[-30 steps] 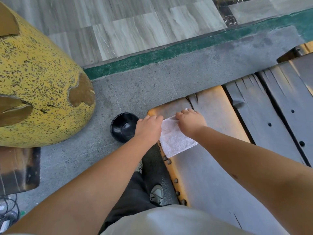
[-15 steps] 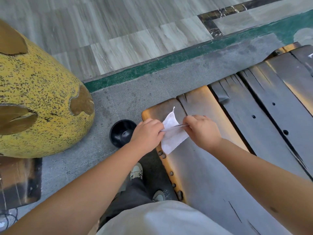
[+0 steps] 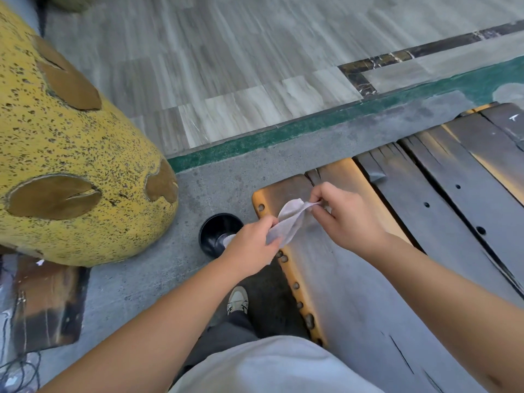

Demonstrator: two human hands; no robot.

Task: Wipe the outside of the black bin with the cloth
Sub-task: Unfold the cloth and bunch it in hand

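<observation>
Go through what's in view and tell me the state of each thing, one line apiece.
cloth: lifted off the bench, stretched and twisted between both hands
left hand: pinching the cloth's lower end
right hand: pinching the cloth's upper end
black bin: upright on the floor, open, untouched
wooden bench: bare where the cloth hangs above it
yellow speckled boulder: resting on the floor beside the bin
</observation>
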